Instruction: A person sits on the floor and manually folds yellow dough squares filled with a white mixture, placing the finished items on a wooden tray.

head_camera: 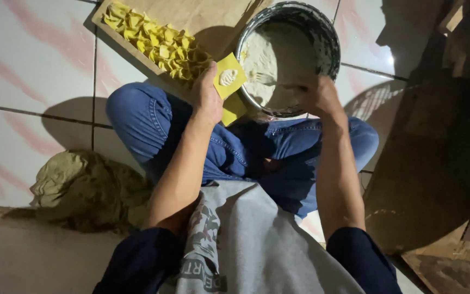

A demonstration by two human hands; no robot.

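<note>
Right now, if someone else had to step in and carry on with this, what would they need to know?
Left hand: holds a yellow square wrapper with a dab of pale filling on it.
Right hand: at the near rim of the bowl, apparently holding a fork in the filling; the grip is in shadow.
Done: a row of folded yellow dumplings lies on the wooden board.
Left: the wrapper in hand is not folded; more wrappers lie under it, and filling remains in the bowl.

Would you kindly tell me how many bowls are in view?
1. A single round bowl of pale filling sits ahead of the crossed legs, beside the wooden tray of folded yellow dumplings. Others may lie outside the frame.
</note>
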